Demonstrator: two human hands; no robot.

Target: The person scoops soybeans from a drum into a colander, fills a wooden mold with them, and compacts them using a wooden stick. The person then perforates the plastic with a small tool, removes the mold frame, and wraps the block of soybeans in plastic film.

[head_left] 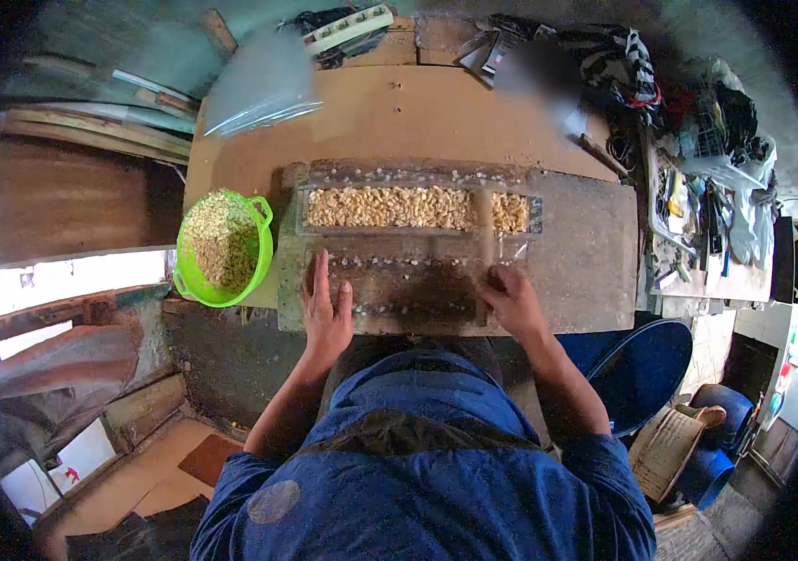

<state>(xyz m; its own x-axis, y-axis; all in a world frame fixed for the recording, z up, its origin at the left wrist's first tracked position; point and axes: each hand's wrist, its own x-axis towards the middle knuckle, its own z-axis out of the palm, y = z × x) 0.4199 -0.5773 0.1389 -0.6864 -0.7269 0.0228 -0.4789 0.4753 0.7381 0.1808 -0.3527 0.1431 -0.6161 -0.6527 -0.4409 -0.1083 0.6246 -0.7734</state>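
A long, narrow rectangular frame [301, 208] lies on a worn wooden board [586, 252], filled with pale nut-like or puffed pieces [389, 208]. My right hand [509, 299] is closed around the near end of a wooden stick [486, 224], which crosses the frame right of its middle and is slightly blurred. My left hand [327, 313] rests near the board's front left, fingers stretched out and holding nothing. Loose pieces are scattered along the board on both sides of the frame. Left of the board, a green basket [266, 245] with handles holds more pale pieces.
Behind the board extends a brown tabletop [352, 117] with clear plastic sheeting [263, 89] at its back left. A white power strip [347, 28] lies at the far edge. To the right are a tray of tools [675, 210] and a blue barrel [647, 365].
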